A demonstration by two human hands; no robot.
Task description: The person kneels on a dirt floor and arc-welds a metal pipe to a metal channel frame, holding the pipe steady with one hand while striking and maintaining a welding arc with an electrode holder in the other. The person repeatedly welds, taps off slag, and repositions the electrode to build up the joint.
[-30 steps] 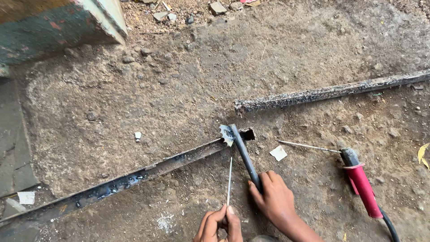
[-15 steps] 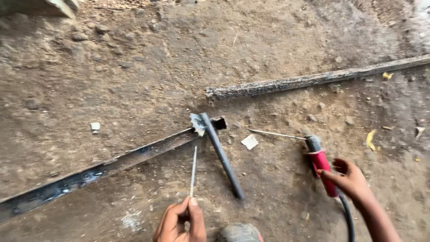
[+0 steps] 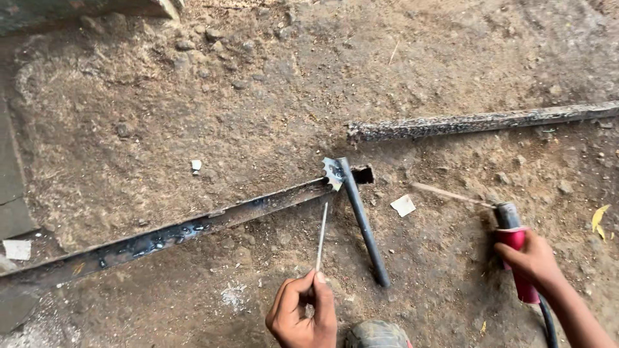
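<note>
The left hand [image 3: 302, 314], low in the view near the bottom edge, has its grip pinched around the near end of a thin welding rod [image 3: 321, 236], which stands up away from the fingers and points toward the joint where a dark chipping hammer [image 3: 361, 219] lies across the end of a long square steel tube [image 3: 193, 225]. The rod is slim, pale grey and straight, its far tip just short of the tube's side and close beside the hammer's handle. The right hand [image 3: 532, 261], at the lower right, is clenched around a red-handled electrode holder [image 3: 516, 258], whose dark metal head carries a second thin rod [image 3: 451, 194] slanting up and left over the dirt; a black cable [image 3: 547, 322] runs off it toward the bottom edge. The tube lies flat on the earth floor [image 3: 258, 96], running from the left edge up to its open hollow end near the middle, with dark scorched patches along its top. A second, rusty crusted bar [image 3: 483, 121] lies well apart, above and to the right, reaching the right edge. Between the two hands the ground is open, bare soil with only a small white scrap [image 3: 403, 205] near the hammer. A rounded grey object [image 3: 377, 335] sits at the bottom edge just right of the left hand; what it is cannot be told.
</note>
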